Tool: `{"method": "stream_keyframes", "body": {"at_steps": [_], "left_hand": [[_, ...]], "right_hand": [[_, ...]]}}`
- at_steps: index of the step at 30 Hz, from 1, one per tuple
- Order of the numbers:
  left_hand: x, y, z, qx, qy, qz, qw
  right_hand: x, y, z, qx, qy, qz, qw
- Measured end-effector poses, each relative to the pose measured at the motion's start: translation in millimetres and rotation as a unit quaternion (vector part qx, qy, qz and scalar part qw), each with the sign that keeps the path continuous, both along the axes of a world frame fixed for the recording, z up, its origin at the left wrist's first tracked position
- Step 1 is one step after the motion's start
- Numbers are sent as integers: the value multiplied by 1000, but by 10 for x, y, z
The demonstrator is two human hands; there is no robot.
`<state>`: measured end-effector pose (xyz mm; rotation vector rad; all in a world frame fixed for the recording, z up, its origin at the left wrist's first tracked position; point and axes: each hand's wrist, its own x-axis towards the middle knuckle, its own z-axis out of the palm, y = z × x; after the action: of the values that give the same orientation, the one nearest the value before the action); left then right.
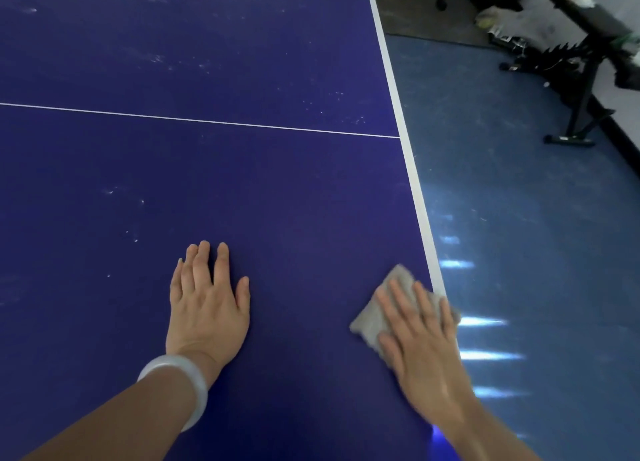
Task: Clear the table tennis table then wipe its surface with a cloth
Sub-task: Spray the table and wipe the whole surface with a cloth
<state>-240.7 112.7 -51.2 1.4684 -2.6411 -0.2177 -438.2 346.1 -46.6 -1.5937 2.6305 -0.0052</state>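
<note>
From the head camera we look down on the dark blue table tennis desk [242, 183], its flat top crossed by a thin white centre line [207, 122] and bordered on the right by a white edge stripe [403, 142]. Pale smudges and specks mark the far half and a few spots on the near left. Our left hand [207, 304] lies flat on the blue surface, fingers straight and close together, palm down, with a translucent white bangle [183, 384] around the wrist. Our right hand [419, 343] presses, fingers straight and slightly spread, on a folded grey cloth [374, 315], which lies on the desk at its right edge, one corner reaching the white stripe. Beyond the edge we see a glossy blue floor [519, 218] and a black metal stand [581, 90].
</note>
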Motion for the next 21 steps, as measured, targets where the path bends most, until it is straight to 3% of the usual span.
{"method": "stream_keyframes", "body": {"at_steps": [3,6,8,11,13,14,17,21], "left_hand": [[-11,3,24,6,-2,-1,1000],[-18,7,27,-1,-7,4,1000],[-17,7,29,-4,-12,5,1000],[-12,6,19,-5,-22,6,1000],[-9,-5,10,-6,-25,10,1000],[-10,-8,3,-5,-25,11,1000],[-1,-4,-20,-2,-30,7,1000],[0,-14,-20,-4,-36,5,999]], "right_hand": [[-387,-358,-23,-12,-13,-122,992],[-413,-998,-69,-34,-11,-170,985],[-136,-1377,-64,-40,-4,-123,992],[380,-1544,-45,-33,-8,48,998],[351,-1465,-65,-18,0,126,992],[186,-1444,-77,-15,2,118,993],[-508,-1538,-76,-15,-6,-41,999],[-989,-2065,64,6,-65,-229,971]]}}
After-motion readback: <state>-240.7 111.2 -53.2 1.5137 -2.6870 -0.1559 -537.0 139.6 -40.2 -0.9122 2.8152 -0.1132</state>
